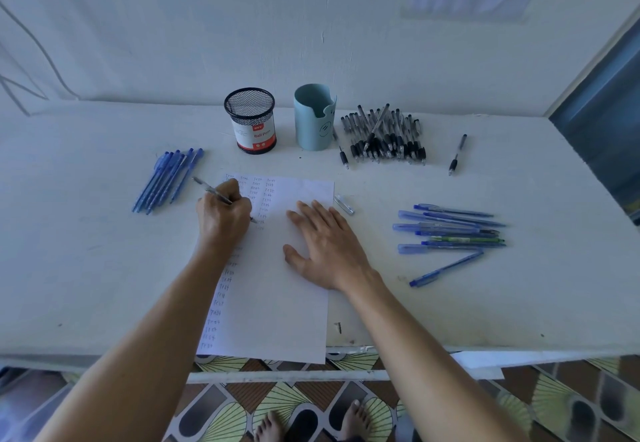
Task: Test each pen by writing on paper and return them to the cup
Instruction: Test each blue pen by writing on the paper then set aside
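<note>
Mesh cup (250, 121), teal cup (313, 119), one sheet (277, 303), one pen (211, 190) in left hand (223, 214)

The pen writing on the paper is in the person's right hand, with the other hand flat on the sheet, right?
No. The head view shows the pen in the left hand, writing on the paper; the right hand lies flat on the sheet.

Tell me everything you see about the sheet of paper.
The paper is a white sheet lying flat on the white table, its near edge hanging over the table's front. Columns of small handwritten words fill its left side and top. The right hand presses flat on it; the left hand holds a pen to it.
</note>
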### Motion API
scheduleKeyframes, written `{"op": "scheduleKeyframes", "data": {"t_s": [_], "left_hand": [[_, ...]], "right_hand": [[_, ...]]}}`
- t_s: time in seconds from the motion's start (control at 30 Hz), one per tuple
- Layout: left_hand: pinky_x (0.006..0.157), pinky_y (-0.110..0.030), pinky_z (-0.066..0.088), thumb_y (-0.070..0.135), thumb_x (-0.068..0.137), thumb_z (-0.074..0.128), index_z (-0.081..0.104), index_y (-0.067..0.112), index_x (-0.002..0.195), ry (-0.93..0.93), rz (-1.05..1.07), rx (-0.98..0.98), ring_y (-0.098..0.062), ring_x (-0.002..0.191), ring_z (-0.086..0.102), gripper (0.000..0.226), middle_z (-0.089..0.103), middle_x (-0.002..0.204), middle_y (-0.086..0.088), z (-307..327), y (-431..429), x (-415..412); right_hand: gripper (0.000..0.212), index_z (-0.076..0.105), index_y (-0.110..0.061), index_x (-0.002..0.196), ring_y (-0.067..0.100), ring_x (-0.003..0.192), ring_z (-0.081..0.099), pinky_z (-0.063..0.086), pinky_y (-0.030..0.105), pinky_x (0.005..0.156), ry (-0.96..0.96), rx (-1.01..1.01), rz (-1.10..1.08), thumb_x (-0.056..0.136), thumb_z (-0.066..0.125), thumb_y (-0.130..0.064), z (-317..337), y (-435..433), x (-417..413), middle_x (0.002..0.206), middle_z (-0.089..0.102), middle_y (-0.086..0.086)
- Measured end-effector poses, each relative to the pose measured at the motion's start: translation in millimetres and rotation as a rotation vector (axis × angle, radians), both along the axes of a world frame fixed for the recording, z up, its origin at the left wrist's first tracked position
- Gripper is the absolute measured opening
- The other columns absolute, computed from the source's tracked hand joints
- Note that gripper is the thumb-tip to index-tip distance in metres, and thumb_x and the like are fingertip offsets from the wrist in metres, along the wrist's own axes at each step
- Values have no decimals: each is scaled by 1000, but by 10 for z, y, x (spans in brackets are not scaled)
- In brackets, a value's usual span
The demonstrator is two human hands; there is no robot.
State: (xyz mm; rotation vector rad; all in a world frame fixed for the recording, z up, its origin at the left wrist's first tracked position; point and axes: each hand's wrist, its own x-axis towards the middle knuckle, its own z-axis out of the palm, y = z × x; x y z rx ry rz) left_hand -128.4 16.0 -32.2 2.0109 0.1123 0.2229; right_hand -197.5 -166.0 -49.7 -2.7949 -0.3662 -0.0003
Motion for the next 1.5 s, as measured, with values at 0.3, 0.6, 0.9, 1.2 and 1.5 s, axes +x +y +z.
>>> {"op": "scheduleKeyframes", "data": {"t_s": [0.3,0.6,0.9,1.2,1.5], "left_hand": [[58,-27,47,25,87,76,57,13,86,-26,26,-134,-13,60,67,22,71,72,-9,-10,-8,7],[78,-21,53,9,94,51,77,13,102,28,-187,-300,-12,82,69,28,75,82,-3,92,77,9],[64,-19,50,7,92,68,71,9,94,-16,-169,-335,-7,66,63,5,75,76,0,213,-82,6],[59,-20,43,-1,96,46,69,3,84,-116,-258,-479,-13,63,58,27,71,70,-5,402,-229,-150],[59,-18,45,-1,97,48,70,8,83,-91,-247,-418,-11,64,59,29,70,76,-11,363,-128,-234]], "right_hand": [[67,25,-24,156,18,154,4,-1,37,125,15,14,2,98,41,-53,-20,-16,22,166,14,-2],[42,66,-22,120,26,111,61,41,41,89,-413,150,-337,82,54,-35,-10,-99,46,118,67,-2],[20,69,-27,112,25,109,54,20,34,78,-211,159,-580,97,59,-35,106,-457,165,113,69,-6],[10,68,-26,100,12,84,65,45,43,85,-298,566,-402,97,62,-33,224,-254,152,92,70,-15],[7,69,-27,100,10,84,66,47,46,87,-310,589,-343,95,66,-24,216,-85,140,94,71,-16]]}}
